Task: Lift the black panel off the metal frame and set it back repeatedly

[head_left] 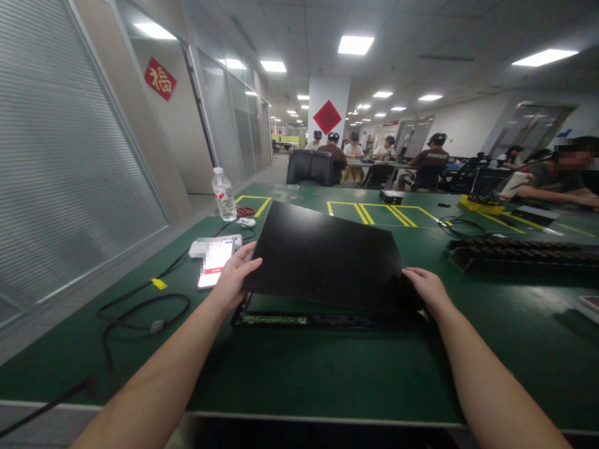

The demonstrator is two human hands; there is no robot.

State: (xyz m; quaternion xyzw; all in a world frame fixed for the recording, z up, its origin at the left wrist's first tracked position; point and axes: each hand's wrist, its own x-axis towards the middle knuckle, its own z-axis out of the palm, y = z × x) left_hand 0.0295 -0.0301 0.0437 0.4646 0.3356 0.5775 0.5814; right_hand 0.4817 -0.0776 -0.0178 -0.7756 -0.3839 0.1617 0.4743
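Between my two hands is a flat, glossy black panel point(322, 259), tilted and lifted above the table. My left hand point(238, 274) grips its left edge, thumb on top and fingers underneath. The right edge is pinched by my right hand point(425, 285) near the lower corner. Below the panel, a thin black frame point(365, 322) lies on the green table point(318, 374), with a strip of green circuit board point(274, 319) along its near side. Most of the frame is hidden by the panel.
Left of the panel lie a lit phone point(216, 265), a black cable point(140, 296) and a water bottle point(224, 194). Long black parts point(519, 254) are stacked at the right. A yellow holder point(482, 204) stands farther back, near a seated person point(561, 181). An office chair point(309, 167) faces the far edge.
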